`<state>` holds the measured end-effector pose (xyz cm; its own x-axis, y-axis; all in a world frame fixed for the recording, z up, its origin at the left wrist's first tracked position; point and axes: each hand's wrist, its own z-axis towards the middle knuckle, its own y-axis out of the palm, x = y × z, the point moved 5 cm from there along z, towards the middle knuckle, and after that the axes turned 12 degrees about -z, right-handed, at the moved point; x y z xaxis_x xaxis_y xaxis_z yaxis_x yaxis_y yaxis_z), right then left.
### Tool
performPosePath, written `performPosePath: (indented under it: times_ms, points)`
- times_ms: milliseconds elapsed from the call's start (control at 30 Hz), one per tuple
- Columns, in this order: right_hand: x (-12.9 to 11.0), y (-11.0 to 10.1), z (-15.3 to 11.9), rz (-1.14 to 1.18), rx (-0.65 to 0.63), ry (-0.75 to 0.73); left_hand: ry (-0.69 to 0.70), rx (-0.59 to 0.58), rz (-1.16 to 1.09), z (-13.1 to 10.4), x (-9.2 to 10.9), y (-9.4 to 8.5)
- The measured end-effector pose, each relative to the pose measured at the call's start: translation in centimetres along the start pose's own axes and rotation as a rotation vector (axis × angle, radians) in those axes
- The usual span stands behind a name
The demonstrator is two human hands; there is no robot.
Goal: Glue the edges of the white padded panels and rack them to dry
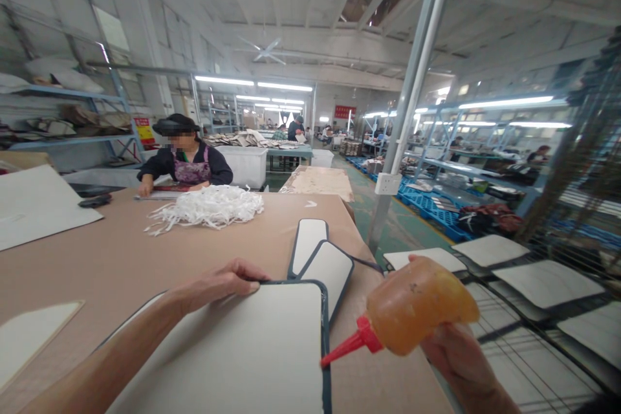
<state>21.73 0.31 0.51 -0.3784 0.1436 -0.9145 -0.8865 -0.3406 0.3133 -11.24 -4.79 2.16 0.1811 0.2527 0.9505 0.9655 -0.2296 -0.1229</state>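
A large white panel (242, 349) with a dark edge lies on the brown table in front of me. My left hand (237, 277) grips its far edge, thumb on top. In my right hand (449, 343) is a tilted orange-brown bottle (412, 307) with a red nozzle (347, 344). The nozzle tip points down-left and meets the dark strip along the panel's right edge. Just beyond the panel, two smaller white pieces with dark borders (311, 239) overlap each other.
White strips (213, 206) are heaped farther back on the table (272, 233). A person (187, 158) works at its far left. A metal post (405, 97) stands beyond the right edge, and several pale panels (548, 281) lie on a wire rack at right.
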Motion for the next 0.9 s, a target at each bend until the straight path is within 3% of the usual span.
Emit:
performPosePath:
  times_ms: [167,400,633,900]
  points:
    - [-0.1,0.1,-0.5,0.072,0.056,0.037,-0.010,0.000,-0.016,0.0,-0.1,0.0]
    - [0.0,0.3,-0.9,0.078,0.036,0.079,-0.032,-0.023,-0.094,-0.3,-0.4,-0.1]
    - [0.0,0.2,-1.0,0.019,0.043,0.043,-0.032,0.064,-0.099,-0.3,-1.1,-1.0]
    - [0.8,-0.4,-1.3,0.023,0.100,-0.032,-0.042,0.160,-0.264,-0.6,-2.3,-2.2]
